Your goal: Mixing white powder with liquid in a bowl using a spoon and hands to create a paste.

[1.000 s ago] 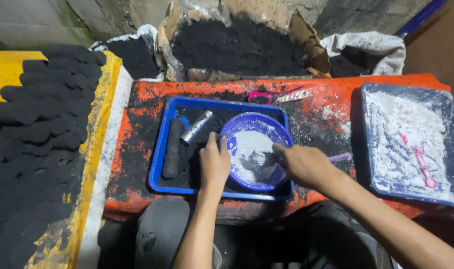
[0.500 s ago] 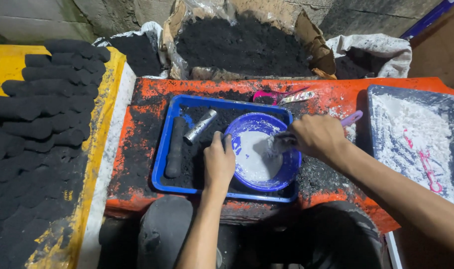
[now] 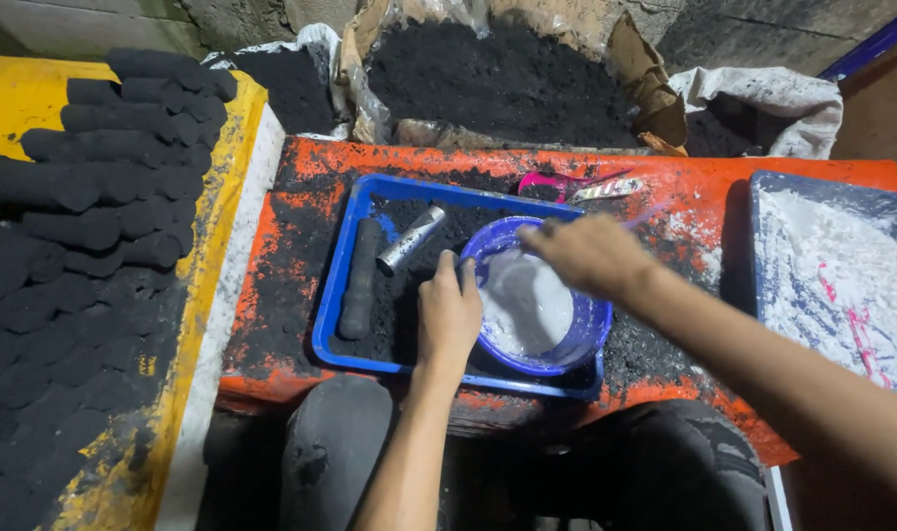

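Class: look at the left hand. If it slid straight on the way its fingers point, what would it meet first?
The left hand points up-frame along the blue bowl rim. Likely first: the metal tube in the blue tray, though depth is unclear.

Two hands over the blue tray (image 3: 332,295): the left hand (image 3: 448,315) and the right hand (image 3: 586,254). One blue bowl (image 3: 567,344) in that tray, one black cylinder (image 3: 360,278), one metal tube (image 3: 410,239). Right of the tray, one tray of white powder (image 3: 832,265). Left of it, black sticks (image 3: 85,226) stacked in rows, too many to count.
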